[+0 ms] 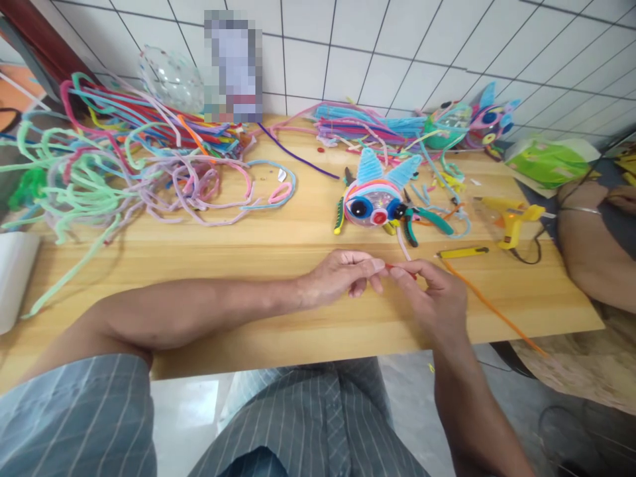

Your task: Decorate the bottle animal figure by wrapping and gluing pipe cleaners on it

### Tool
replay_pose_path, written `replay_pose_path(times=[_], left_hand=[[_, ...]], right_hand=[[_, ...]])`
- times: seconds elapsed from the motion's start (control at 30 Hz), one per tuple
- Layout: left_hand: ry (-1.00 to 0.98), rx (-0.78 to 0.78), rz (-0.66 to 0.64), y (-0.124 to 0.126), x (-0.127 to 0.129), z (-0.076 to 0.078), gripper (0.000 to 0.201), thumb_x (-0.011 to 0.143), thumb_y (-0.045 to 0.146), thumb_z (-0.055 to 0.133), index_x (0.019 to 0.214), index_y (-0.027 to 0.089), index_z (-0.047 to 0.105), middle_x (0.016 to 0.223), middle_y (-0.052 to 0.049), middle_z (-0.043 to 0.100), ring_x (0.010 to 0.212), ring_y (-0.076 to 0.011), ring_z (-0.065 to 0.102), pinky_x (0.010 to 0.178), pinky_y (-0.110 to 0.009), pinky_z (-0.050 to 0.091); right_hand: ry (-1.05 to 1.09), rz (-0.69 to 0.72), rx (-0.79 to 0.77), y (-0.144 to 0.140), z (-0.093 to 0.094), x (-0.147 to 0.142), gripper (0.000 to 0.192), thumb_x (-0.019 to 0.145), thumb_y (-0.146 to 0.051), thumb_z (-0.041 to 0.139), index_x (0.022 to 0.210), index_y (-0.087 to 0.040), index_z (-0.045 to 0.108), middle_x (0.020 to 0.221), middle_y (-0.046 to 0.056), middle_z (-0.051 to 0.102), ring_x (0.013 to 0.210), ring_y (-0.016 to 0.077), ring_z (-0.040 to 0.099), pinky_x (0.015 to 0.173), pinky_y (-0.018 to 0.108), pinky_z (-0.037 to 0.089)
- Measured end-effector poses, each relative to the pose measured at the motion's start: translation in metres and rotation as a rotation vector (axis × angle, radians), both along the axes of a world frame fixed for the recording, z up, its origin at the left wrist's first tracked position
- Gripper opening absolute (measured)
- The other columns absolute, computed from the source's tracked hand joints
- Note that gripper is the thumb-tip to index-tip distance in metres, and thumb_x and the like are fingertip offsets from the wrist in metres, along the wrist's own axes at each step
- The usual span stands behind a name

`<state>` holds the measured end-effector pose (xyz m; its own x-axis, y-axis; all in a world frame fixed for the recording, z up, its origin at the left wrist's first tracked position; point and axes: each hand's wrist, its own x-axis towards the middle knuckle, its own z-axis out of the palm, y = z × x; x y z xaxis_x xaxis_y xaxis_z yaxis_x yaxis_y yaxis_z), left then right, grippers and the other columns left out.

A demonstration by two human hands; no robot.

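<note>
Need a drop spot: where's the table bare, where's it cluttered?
Bare: the table strip between the pipe cleaner pile and the left forearm; also its near right corner, past the orange pipe cleaner. Crowded: around the fish toy, pliers, glue gun.

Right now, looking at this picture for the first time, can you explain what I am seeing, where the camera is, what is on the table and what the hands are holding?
There is one picture, taken by a camera worn on a person's head, looking down at their own two bare hands over a light wooden table. The left hand and the right hand meet and pinch a small red fuzzy craft wire piece between the fingertips. Behind them sits a round fish-like figure of coloured fuzzy wire with blue ears. Beside it lie green-handled pliers, a yellow glue gun and a yellow utility knife. A heap of loose coloured fuzzy wires fills the left. Another person's arm rests at the right edge.
</note>
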<state>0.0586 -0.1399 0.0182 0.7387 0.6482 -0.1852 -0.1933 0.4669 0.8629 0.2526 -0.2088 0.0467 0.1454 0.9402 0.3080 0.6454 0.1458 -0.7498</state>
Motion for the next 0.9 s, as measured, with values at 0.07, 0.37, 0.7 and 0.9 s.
replay_pose_path(times=[0.07, 0.37, 0.7, 0.9], left_hand=[[0.005, 0.055, 0.012, -0.001, -0.001, 0.001, 0.052, 0.088, 0.065, 0.081, 0.095, 0.013, 0.076, 0.082, -0.003, 0.077, 0.054, -0.005, 0.05, 0.054, -0.023, 0.039], [0.057, 0.082, 0.026, 0.004, -0.002, 0.001, 0.056, 0.088, 0.069, 0.078, 0.095, 0.013, 0.076, 0.082, -0.005, 0.079, 0.054, -0.006, 0.05, 0.054, -0.023, 0.039], [0.121, 0.358, 0.069, -0.001, -0.004, -0.002, 0.041, 0.093, 0.052, 0.081, 0.111, 0.016, 0.08, 0.087, -0.002, 0.077, 0.064, -0.0082, 0.054, 0.062, -0.022, 0.044], [0.265, 0.833, 0.192, 0.0, -0.006, -0.01, 0.021, 0.101, 0.031, 0.075, 0.117, 0.022, 0.084, 0.11, -0.007, 0.086, 0.093, -0.0181, 0.077, 0.09, -0.028, 0.058]], right_hand=[[0.067, -0.038, -0.044, -0.002, -0.004, -0.001, 0.02, 0.091, -0.043, 0.077, 0.081, -0.026, 0.082, 0.076, -0.001, 0.08, 0.068, 0.0189, 0.07, 0.07, 0.032, 0.055], [0.123, -0.143, 0.158, -0.005, -0.02, 0.01, 0.017, 0.095, -0.042, 0.078, 0.094, -0.025, 0.079, 0.086, 0.001, 0.077, 0.079, 0.0197, 0.07, 0.078, 0.035, 0.056], [-0.211, -0.036, 0.204, -0.004, -0.008, -0.001, 0.014, 0.1, -0.035, 0.073, 0.094, -0.028, 0.084, 0.08, -0.001, 0.083, 0.067, 0.0192, 0.073, 0.07, 0.033, 0.059], [-0.312, -0.037, 0.184, -0.009, -0.01, -0.001, 0.02, 0.102, -0.039, 0.07, 0.094, -0.029, 0.085, 0.084, 0.002, 0.085, 0.072, 0.0221, 0.078, 0.074, 0.037, 0.061]])
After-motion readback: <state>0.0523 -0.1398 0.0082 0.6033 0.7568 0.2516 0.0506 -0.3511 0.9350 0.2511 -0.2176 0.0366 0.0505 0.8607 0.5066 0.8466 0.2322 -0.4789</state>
